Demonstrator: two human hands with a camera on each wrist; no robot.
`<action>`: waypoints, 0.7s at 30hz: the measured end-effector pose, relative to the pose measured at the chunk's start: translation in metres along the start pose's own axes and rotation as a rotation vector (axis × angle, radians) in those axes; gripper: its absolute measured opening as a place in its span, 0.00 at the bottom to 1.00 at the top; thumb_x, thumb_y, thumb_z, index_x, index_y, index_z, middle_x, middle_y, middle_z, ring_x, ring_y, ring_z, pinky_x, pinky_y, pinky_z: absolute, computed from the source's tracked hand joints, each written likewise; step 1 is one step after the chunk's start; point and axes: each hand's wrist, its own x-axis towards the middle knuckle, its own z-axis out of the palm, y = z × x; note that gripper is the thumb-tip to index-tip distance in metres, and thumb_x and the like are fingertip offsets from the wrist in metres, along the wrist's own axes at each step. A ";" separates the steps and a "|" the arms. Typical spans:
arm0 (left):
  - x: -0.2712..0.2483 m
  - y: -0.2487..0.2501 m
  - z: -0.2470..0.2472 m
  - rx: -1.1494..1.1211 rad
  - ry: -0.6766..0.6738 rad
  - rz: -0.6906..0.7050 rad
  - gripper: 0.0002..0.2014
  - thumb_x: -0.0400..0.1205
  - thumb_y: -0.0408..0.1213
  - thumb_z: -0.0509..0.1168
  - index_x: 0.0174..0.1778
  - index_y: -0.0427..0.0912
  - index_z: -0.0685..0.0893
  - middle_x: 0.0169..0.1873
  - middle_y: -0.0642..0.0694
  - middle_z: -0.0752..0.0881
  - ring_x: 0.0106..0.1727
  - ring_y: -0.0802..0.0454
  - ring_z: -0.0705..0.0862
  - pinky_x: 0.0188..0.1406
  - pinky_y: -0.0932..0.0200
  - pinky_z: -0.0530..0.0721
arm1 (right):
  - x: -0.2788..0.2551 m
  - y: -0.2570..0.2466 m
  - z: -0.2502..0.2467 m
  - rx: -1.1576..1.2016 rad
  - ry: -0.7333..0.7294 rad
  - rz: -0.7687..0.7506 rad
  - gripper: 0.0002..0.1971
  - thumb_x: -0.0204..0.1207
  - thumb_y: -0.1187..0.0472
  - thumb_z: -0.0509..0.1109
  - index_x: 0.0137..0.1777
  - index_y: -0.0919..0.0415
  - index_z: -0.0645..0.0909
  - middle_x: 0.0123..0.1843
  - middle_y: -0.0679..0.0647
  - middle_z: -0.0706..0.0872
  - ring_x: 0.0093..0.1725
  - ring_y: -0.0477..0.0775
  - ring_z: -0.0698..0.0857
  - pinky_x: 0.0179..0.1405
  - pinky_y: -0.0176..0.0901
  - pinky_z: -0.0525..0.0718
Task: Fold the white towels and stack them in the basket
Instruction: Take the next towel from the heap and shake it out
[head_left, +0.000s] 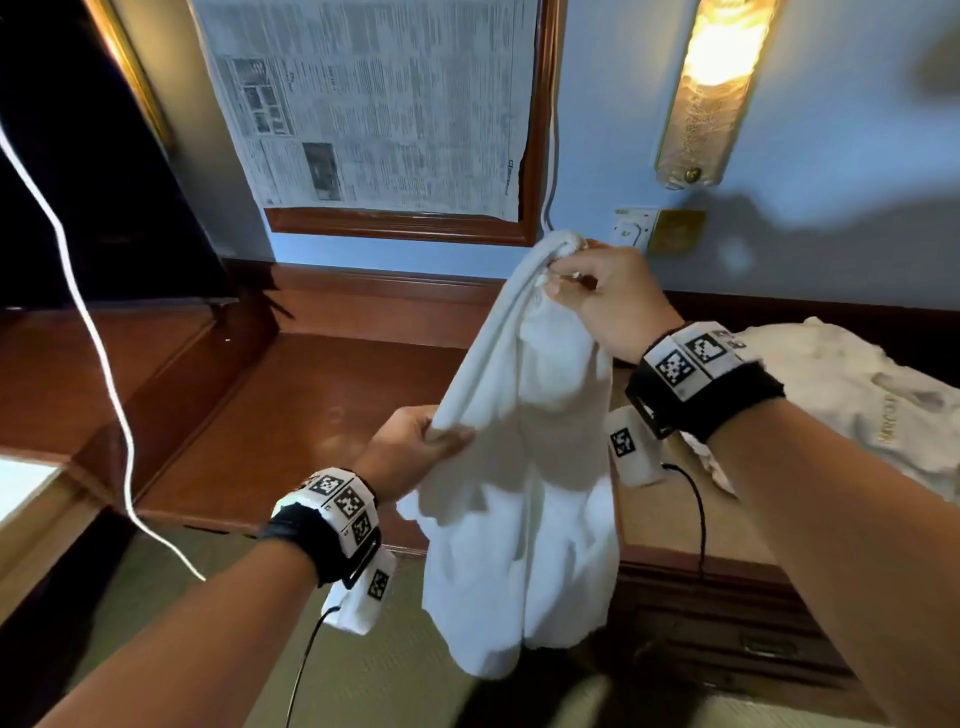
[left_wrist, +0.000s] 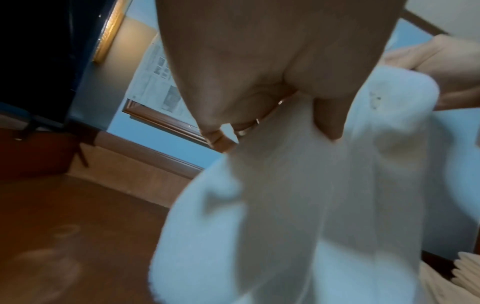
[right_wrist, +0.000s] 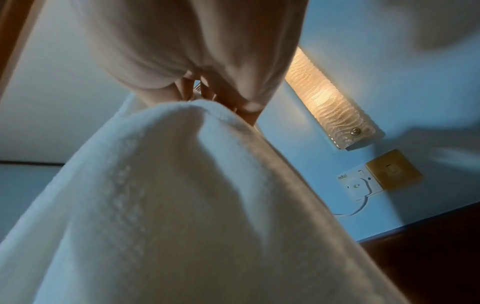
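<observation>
White towel (head_left: 524, 467) hangs in the air over the front edge of the wooden table (head_left: 291, 415), held by us at two points. Our right hand (head_left: 608, 296) pinches the top corner high up; our left hand (head_left: 415, 447) grips the edge lower and to the left, fingers curled round the cloth. Long axis runs near vertical, tilted up toward the right hand; the loose end points down at the floor. More white towels (head_left: 852, 395) lie heaped on the table to the right.
</observation>
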 end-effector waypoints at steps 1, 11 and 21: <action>-0.001 -0.009 -0.001 0.032 0.026 -0.022 0.08 0.81 0.41 0.73 0.49 0.41 0.90 0.44 0.41 0.94 0.45 0.40 0.93 0.48 0.41 0.92 | 0.003 0.001 -0.004 0.022 0.032 0.017 0.08 0.78 0.66 0.74 0.55 0.64 0.90 0.49 0.58 0.86 0.49 0.53 0.83 0.53 0.37 0.79; -0.019 -0.069 -0.052 0.314 0.189 -0.121 0.12 0.80 0.50 0.74 0.35 0.47 0.91 0.25 0.53 0.84 0.26 0.59 0.77 0.29 0.61 0.74 | -0.008 0.053 -0.032 0.046 0.160 0.234 0.13 0.76 0.66 0.73 0.42 0.80 0.85 0.36 0.72 0.85 0.39 0.50 0.74 0.40 0.43 0.71; 0.008 -0.043 -0.140 -0.004 0.732 0.119 0.09 0.83 0.44 0.72 0.44 0.43 0.90 0.37 0.50 0.89 0.41 0.53 0.85 0.45 0.56 0.83 | -0.049 0.077 0.006 0.029 -0.081 0.581 0.06 0.78 0.63 0.75 0.53 0.59 0.89 0.50 0.55 0.88 0.50 0.55 0.87 0.60 0.52 0.84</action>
